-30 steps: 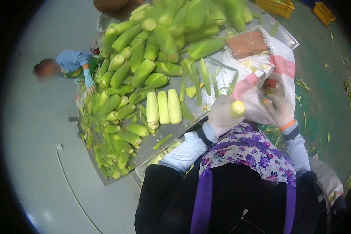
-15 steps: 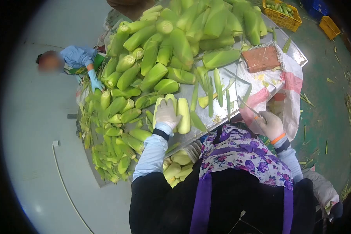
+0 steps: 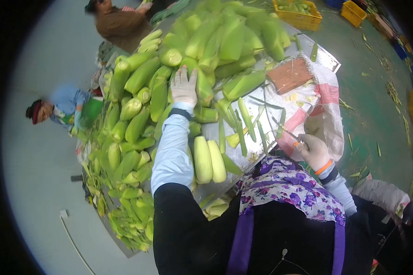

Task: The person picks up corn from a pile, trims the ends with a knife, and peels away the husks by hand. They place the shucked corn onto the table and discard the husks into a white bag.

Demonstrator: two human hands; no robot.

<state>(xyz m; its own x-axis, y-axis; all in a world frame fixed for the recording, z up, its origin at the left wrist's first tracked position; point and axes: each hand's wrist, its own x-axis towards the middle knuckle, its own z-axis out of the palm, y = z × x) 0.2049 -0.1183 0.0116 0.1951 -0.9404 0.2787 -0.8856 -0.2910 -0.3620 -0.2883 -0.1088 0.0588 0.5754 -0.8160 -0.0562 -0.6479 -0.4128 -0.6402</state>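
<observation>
My left hand (image 3: 184,87) is stretched out over the heap of corn (image 3: 206,41); its gloved fingers (image 3: 184,72) are spread open and lie flat on a green cob (image 3: 202,85) near the front of the heap, touching it but not yet closed round it; more cobs in husk lie beyond the fingers and to both sides of them. Below my left forearm, nearer to me than the fingers, two peeled cobs (image 3: 209,159) lie side by side on the counter (image 3: 243,153); loose husk strips (image 3: 243,120) are scattered between them and my right hand (image 3: 313,152). My right hand is curled closed around the handle of a knife (image 3: 287,133); the blade points away from the fingers toward the heap, and the hand hangs just off the counter's edge above a white sack (image 3: 323,114) with red patches. Beyond the knife, a brown board (image 3: 290,74) rests on the sack's far part. Far beyond my left fingers, a yellow crate (image 3: 300,9) stands on the green floor (image 3: 371,105). To the left of the heap a person in blue (image 3: 62,107) stands at the counter's side; another person in brown (image 3: 119,23) is at the far corner.
</observation>
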